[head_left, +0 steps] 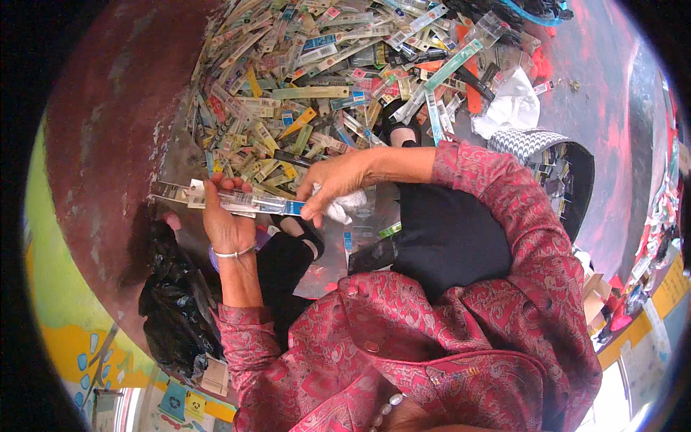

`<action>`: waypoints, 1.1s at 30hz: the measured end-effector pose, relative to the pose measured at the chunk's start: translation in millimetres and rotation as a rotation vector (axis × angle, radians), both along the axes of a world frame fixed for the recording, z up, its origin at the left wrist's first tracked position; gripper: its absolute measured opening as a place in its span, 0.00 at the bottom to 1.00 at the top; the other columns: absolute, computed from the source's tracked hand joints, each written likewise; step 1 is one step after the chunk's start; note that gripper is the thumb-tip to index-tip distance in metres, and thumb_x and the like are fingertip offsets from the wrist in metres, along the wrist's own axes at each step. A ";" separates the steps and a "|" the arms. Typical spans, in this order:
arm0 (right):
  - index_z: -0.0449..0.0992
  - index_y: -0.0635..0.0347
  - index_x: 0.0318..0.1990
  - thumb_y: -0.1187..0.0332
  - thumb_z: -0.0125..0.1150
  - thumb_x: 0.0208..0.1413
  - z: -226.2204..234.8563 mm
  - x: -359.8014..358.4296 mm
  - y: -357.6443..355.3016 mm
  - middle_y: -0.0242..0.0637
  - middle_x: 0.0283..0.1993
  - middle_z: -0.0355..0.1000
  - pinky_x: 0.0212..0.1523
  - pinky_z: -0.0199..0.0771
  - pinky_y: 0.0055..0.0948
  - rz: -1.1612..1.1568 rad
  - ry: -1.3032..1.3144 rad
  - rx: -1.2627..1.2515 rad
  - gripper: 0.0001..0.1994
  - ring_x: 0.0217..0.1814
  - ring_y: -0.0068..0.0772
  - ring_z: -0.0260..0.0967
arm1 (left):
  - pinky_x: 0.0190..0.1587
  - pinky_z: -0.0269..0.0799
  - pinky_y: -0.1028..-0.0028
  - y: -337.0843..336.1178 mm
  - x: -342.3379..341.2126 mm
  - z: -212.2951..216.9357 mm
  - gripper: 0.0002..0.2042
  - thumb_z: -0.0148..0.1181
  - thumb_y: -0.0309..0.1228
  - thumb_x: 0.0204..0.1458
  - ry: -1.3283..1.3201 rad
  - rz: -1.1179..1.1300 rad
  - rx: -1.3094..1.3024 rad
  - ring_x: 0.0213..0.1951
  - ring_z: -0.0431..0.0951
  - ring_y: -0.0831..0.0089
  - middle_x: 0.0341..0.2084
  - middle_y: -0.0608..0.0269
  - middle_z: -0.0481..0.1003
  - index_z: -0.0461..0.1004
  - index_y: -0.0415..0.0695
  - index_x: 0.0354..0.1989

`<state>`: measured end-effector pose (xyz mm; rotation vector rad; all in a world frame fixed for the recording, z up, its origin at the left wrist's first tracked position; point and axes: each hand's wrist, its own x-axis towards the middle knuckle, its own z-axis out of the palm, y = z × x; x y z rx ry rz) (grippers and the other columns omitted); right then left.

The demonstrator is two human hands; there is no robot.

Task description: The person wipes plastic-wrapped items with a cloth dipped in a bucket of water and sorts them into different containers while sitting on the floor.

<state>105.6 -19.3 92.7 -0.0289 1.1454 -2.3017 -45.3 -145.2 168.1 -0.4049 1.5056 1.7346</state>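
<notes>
My left hand (230, 225), a thin bracelet at its wrist, is closed around several long, narrow clear plastic sleeves (268, 203) with white and blue printed labels. They lie flat across the palm, their far ends sticking out to the left. The fingers of my right hand (337, 176) pinch the blue right-hand end of one sleeve. A crumpled white cloth or tissue (347, 207) is tucked under the same hand. Just beyond both hands spreads a big heap of similar sleeves (288, 93), many with coloured labels. What the sleeves contain, if anything, is too small to tell.
On the left slumps a black plastic bag (176, 309). To the right, a patterned container (512, 142) lies tipped, with more sleeves inside. A crumpled white bag (511, 108) sits beside the heap. My black-clad legs (453, 234) flank the working spot.
</notes>
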 end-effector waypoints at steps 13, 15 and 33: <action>0.70 0.64 0.34 0.58 0.52 0.50 20.2 -13.2 1.7 0.37 0.24 0.72 0.19 0.65 0.21 -0.013 -0.160 -0.245 0.16 0.20 0.23 0.67 | 0.28 0.66 0.76 10.1 37.1 3.5 0.09 0.46 0.32 0.53 0.127 -0.225 -0.088 0.26 0.69 0.74 0.18 0.66 0.66 0.65 0.39 0.37; 0.74 0.64 0.35 0.56 0.56 0.45 -2.9 -15.9 22.0 0.37 0.25 0.73 0.24 0.67 0.25 -0.068 -0.083 0.194 0.18 0.23 0.25 0.68 | 0.26 0.64 0.78 14.3 30.6 11.0 0.10 0.43 0.33 0.54 0.191 -0.134 -0.191 0.24 0.67 0.75 0.19 0.66 0.65 0.64 0.39 0.38; 0.74 0.58 0.31 0.67 0.52 0.35 -94.5 2.6 89.7 0.45 0.28 0.71 0.30 0.69 0.38 -0.234 -0.125 1.569 0.12 0.32 0.46 0.70 | 0.15 0.49 0.84 -9.4 18.5 10.6 0.10 0.46 0.27 0.51 -0.092 -0.243 -0.045 0.14 0.54 0.83 0.16 0.70 0.57 0.62 0.38 0.40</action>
